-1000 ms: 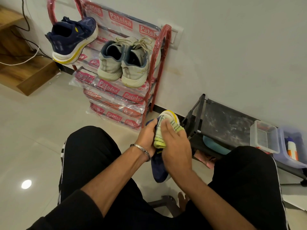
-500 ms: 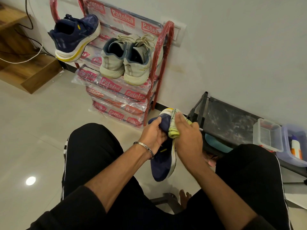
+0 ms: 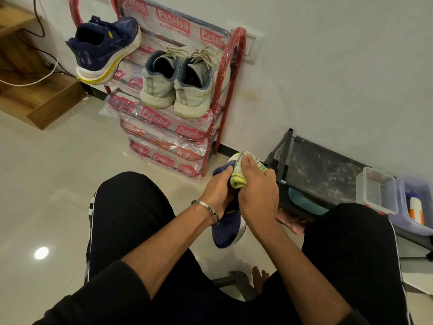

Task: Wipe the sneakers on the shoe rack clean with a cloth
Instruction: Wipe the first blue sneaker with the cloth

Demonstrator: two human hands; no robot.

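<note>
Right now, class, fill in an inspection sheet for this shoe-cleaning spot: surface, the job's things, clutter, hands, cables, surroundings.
Surface: glossy pale floor, one light reflection on it.
Job's things: red rack in printed plastic wrap; navy shoe on its top tier, grey pair a tier lower; second navy shoe held over the lap; cloth pressed on its sole end.
Clutter: clear box and tub with a bottle on a dark low rack.
Hands: left hand grips the shoe; right hand holds the cloth against it.
Cables: black and white cables over wooden steps.
Surroundings: white wall, wall plate behind the rack.
</note>
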